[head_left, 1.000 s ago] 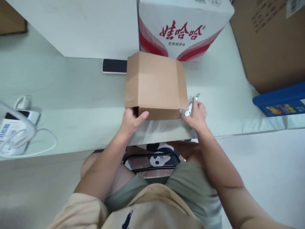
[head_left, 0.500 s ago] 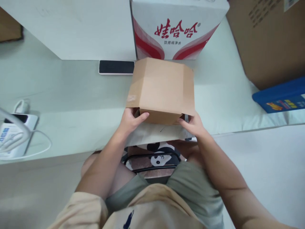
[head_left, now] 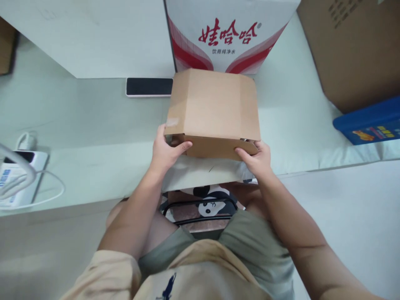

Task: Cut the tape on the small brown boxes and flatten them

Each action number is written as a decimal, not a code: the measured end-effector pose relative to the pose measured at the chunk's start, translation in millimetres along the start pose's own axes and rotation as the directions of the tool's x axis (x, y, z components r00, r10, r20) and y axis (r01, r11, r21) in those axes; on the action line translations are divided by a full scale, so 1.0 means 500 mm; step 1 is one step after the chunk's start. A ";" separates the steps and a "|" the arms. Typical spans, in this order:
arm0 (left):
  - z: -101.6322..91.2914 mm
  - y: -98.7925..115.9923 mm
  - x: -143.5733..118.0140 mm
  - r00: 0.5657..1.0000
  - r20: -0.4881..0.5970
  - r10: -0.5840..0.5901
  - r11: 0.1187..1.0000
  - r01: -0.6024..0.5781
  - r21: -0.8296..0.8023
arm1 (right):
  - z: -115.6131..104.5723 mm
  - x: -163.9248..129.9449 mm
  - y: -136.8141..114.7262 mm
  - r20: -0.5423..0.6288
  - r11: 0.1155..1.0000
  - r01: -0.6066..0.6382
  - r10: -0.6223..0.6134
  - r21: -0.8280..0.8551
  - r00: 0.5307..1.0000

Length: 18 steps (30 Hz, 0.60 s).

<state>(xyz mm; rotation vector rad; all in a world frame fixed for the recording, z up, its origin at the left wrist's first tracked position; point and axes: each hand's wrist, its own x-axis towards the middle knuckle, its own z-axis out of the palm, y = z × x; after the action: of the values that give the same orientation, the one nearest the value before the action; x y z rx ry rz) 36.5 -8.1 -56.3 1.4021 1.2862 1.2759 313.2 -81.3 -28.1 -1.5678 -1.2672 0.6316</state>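
A small brown cardboard box (head_left: 214, 104) stands on the pale table (head_left: 93, 125), its top flaps folded down. My left hand (head_left: 167, 151) grips its near left corner, thumb along the front face. At the near right corner, my right hand (head_left: 258, 158) presses fingers on the front flap. A grey sheet (head_left: 203, 171) lies under the box at the table's near edge.
A white and red carton with red characters (head_left: 231, 33) stands right behind the box. A black phone (head_left: 149, 86) lies to the left. A large brown box (head_left: 356, 46) and a blue box (head_left: 368, 125) sit at right. A white charger with cable (head_left: 18, 175) is at far left.
My right hand moved from the white object beside the box onto the box's near right corner. The right side flap folded down, and the box turned square to me.
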 end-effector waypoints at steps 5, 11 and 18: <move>-0.002 0.027 -0.007 0.995 -0.098 0.019 1.000 -0.017 0.019 | -0.001 0.002 0.023 -0.003 0.994 0.009 -0.009 0.107 1.000; -0.022 0.041 -0.018 0.991 0.099 0.086 0.994 -0.079 -0.080 | 0.003 0.024 0.045 -0.223 0.959 -0.017 0.084 0.285 0.971; -0.041 0.001 0.024 0.997 0.009 0.073 0.991 -0.073 0.108 | -0.015 0.024 0.047 -0.145 0.940 0.143 -0.101 0.310 0.984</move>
<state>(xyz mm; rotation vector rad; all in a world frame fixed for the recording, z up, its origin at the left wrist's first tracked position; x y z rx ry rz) 15.6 2.7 -50.9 1.5399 1.3288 1.2664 333.2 -72.0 -44.4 -1.2316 -1.0956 0.6133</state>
